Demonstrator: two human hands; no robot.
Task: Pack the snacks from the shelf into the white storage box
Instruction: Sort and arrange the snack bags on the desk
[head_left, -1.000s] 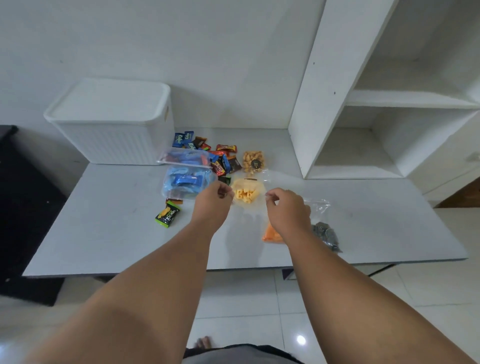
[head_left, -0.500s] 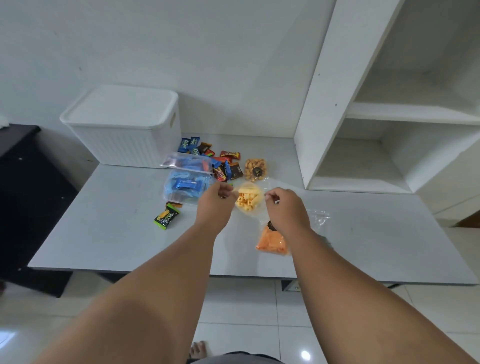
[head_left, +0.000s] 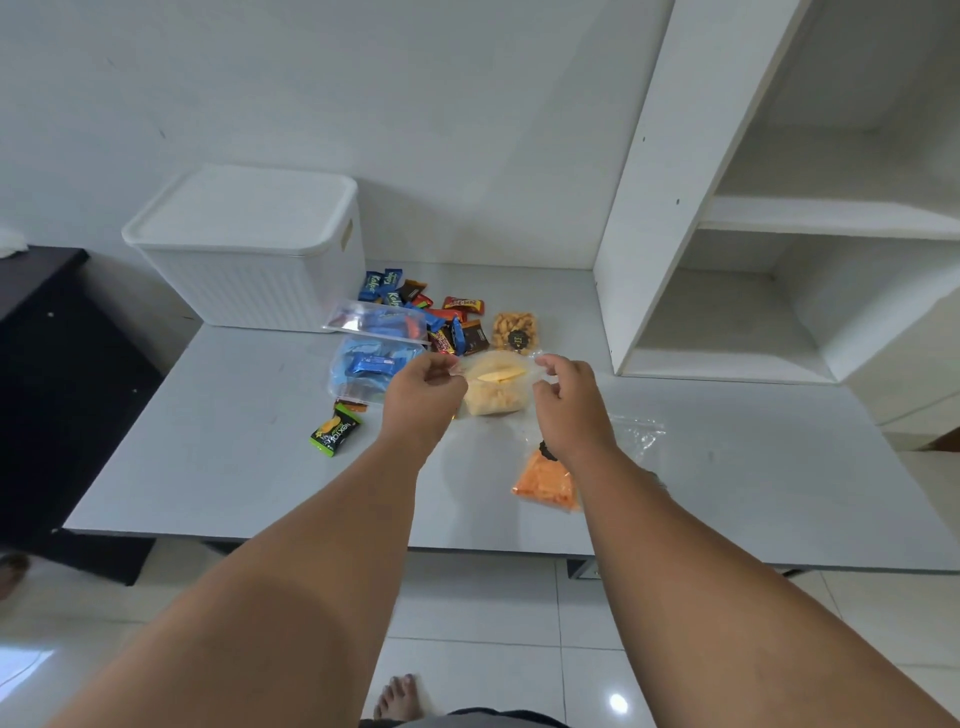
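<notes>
A home room: white worktop (head_left: 208, 467) against a plain wall, built-in shelf (head_left: 779, 218), glossy floor tiles (head_left: 493, 649), bare foot (head_left: 397, 696).

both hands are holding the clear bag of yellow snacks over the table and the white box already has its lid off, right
Not quite: the white box has its lid on, as the head view shows. The rest holds: the left hand and right hand hold the clear bag of yellow snacks over the table.

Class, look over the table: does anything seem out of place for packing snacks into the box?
Yes: the white ribbed storage box has its lid on, while wrapped snacks lie scattered on the grey table beside it.
</notes>
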